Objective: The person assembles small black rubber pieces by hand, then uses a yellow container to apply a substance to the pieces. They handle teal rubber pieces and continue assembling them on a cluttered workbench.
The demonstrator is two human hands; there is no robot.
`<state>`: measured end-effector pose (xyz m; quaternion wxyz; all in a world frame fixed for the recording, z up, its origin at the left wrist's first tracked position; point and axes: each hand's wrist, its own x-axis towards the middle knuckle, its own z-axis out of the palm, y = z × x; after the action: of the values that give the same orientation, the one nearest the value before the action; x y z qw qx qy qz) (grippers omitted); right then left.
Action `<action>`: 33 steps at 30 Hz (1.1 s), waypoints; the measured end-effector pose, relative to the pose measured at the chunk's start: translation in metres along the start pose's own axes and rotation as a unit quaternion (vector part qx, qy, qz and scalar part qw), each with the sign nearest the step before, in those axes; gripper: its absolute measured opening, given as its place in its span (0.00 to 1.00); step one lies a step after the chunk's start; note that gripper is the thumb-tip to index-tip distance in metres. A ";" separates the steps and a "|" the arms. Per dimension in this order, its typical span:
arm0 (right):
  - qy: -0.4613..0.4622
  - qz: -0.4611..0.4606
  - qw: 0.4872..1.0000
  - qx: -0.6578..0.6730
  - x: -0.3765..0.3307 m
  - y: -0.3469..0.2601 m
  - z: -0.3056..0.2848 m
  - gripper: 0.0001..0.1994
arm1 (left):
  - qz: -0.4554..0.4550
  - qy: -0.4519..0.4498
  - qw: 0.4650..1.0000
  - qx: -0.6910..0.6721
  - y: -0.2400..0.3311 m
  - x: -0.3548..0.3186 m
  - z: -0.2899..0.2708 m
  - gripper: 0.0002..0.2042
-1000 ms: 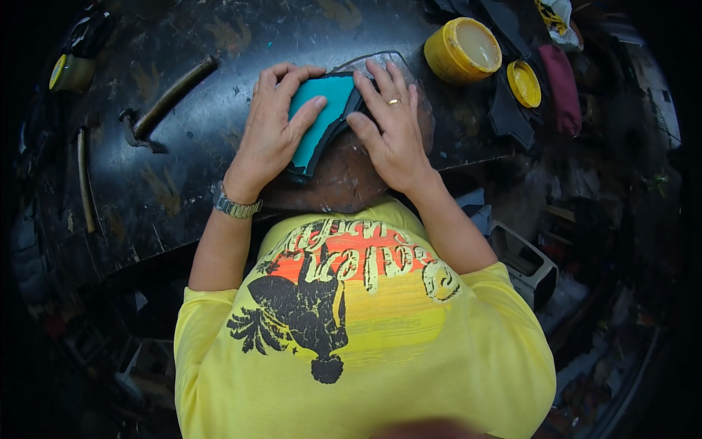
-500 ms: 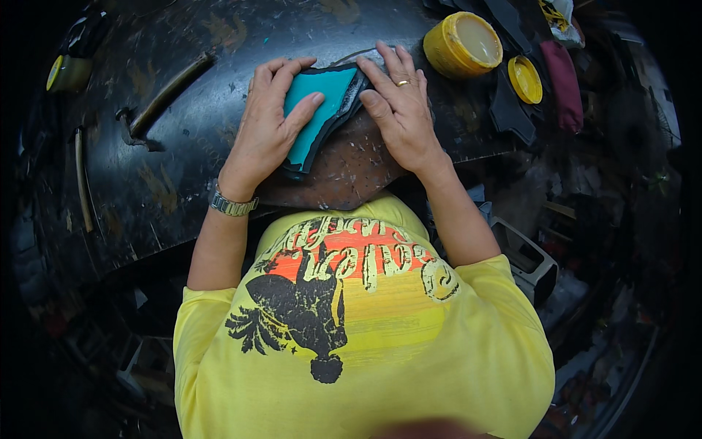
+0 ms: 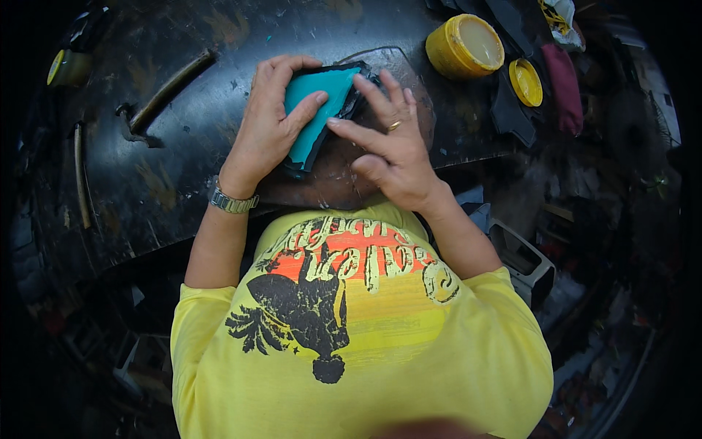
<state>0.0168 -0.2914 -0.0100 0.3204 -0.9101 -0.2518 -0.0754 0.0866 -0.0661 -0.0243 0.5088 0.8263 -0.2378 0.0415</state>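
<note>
A teal sheet piece (image 3: 322, 91) with a black border lies over a worn brown board (image 3: 340, 175) at the table's near edge. My left hand (image 3: 270, 117) grips its left side, the thumb on the teal face and the fingers curled round the far edge. At its right side, my right hand (image 3: 395, 139) has its fingers spread. The fingertips touch or hover just over the black edge; I cannot tell which. Nothing is held in that hand. The underside of the piece is hidden.
A hammer (image 3: 164, 95) lies on the dark table at the left, with a thin wooden-handled tool (image 3: 82, 175) nearer me. At the far right stand an open yellow tub (image 3: 464, 47) of pale paste and its yellow lid (image 3: 525, 82) on black scraps. A small jar (image 3: 69, 68) sits far left.
My right hand has come off the board's far right part and shifted left and nearer me, its fingers now at the black edge. The left hand keeps its grip.
</note>
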 end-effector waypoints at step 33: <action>0.216 0.056 0.965 0.139 -0.006 -0.001 -0.044 0.13 | -0.043 -0.007 0.998 0.047 0.014 0.028 -0.023 0.06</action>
<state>0.0121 -0.3199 0.0234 0.4945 -0.8312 -0.1327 -0.2167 0.1090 -0.0616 0.0066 0.4691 0.8591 -0.2033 0.0248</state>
